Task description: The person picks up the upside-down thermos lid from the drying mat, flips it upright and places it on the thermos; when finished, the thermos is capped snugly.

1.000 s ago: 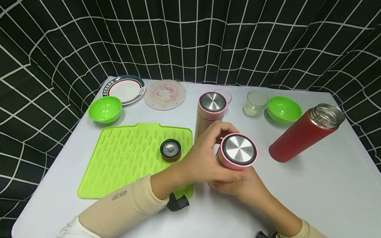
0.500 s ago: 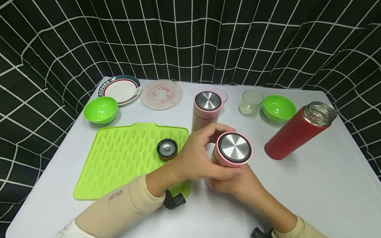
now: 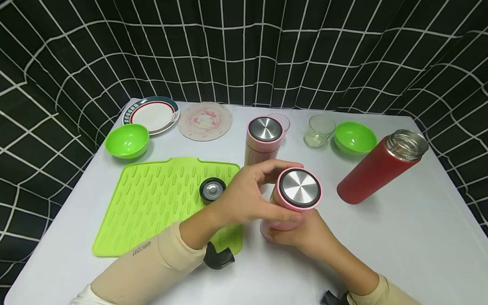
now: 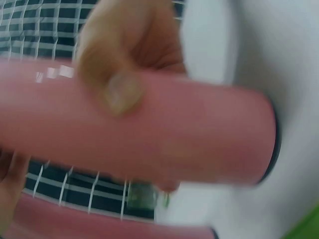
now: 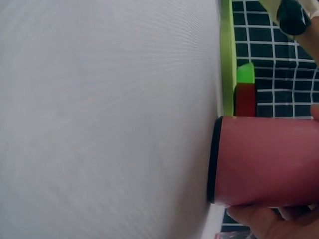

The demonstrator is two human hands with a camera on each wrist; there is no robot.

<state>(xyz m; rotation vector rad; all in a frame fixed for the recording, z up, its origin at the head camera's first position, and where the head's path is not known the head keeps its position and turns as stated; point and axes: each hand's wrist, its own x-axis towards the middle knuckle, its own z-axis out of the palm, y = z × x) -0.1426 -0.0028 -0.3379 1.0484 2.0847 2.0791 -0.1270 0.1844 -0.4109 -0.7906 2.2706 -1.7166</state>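
Head view: both hands are on a pink thermos [image 3: 292, 203] standing on the white table [image 3: 406, 248], just right of the green silicone mat [image 3: 161, 203]. The left hand [image 3: 246, 199] has its fingers curled around the steel-topped lid end, and the right hand [image 3: 305, 235] wraps the body lower down.

Left wrist view (pretty blurry): a thumb [image 4: 122, 89] pressed on the pink wall.

Right wrist view: the thermos's black-rimmed base [image 5: 214, 159] sits on the table, fingertips [image 5: 264, 219] curled against it.

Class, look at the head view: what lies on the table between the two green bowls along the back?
Between the left green bowl and the right green bowl the head view shows a round pink coaster, an upright pink flask and a clear glass.
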